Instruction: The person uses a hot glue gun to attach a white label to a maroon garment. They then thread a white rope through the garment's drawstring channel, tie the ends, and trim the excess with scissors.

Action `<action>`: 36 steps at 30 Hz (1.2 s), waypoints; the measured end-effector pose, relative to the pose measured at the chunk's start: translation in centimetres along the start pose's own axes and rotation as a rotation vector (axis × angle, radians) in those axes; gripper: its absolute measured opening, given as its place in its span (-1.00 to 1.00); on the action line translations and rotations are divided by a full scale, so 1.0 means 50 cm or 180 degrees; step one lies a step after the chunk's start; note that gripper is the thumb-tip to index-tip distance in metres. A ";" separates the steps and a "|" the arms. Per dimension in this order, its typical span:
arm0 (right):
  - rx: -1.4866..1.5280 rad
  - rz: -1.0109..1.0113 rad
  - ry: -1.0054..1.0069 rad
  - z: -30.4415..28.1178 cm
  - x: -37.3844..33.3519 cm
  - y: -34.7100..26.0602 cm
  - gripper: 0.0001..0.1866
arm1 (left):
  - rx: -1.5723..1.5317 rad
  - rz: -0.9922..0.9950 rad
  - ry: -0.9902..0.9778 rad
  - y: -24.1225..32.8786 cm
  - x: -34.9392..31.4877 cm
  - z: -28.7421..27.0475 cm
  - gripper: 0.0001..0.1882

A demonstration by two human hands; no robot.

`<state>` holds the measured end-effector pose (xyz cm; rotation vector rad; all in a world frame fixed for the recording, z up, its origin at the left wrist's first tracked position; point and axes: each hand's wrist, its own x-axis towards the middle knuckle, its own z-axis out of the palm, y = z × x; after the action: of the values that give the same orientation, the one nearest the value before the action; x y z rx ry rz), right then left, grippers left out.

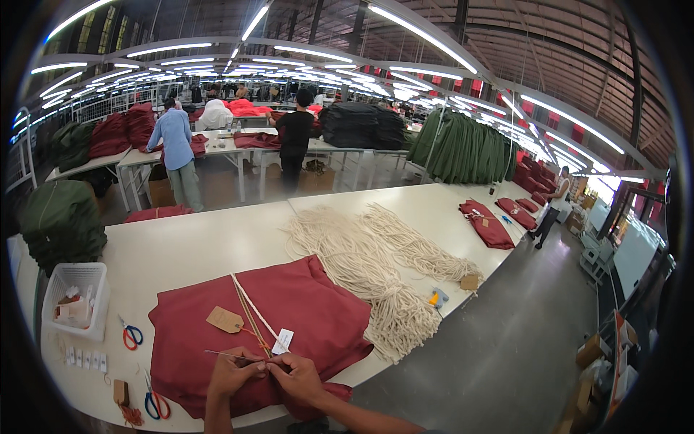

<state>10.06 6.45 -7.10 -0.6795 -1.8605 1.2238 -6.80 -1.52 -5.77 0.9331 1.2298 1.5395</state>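
A folded maroon garment (217, 296) lies in front of me on the white table. A pale cord (249, 300) runs down across it, and a brown paper tag (225, 320) and a white label (283, 341) hang by the cord on thin string. Over the near part of the cloth, my left hand (235, 372) and my right hand (298, 377) meet, fingers closed in a pinch on the cord's lower ends. A thin strand sticks out leftward from the left fingers. Exactly how the strands cross between my fingertips is too small to make out.
Bundles of cream cord (361, 267) spread beyond the garment, with a yellow-and-grey tool (438, 297) beside them. At left are a white plastic bin (75, 300), red-and-blue scissors (131, 334), a second pair (155, 401) and brown tags (121, 393). Several people work at farther tables.
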 end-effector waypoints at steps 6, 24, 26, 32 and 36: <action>-0.0245 -0.0030 0.0107 0.013 -0.002 0.002 -0.80 | -0.0003 0.0191 -0.0052 -0.015 0.010 -0.005 -0.86; 0.0197 0.0283 0.0223 0.014 -0.013 -0.025 -0.78 | -0.0261 0.0015 -0.0277 -0.007 0.001 -0.018 -0.81; 0.0194 0.0217 0.0039 0.004 -0.015 -0.027 -0.76 | -0.0385 -0.0125 -0.0255 0.000 -0.004 -0.023 -0.83; -0.0925 0.0563 -0.0864 -0.090 -0.043 0.015 -0.67 | -0.0812 -0.0143 0.0525 0.008 0.007 -0.041 -0.91; -0.1735 0.0558 -0.0958 -0.175 -0.081 0.031 -0.59 | -0.0630 0.0127 0.0948 0.017 0.043 -0.094 -0.91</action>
<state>19.64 8.25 -7.92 -1.0093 -2.4680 0.9607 -11.97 -0.83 -5.90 0.6182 1.2398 1.8435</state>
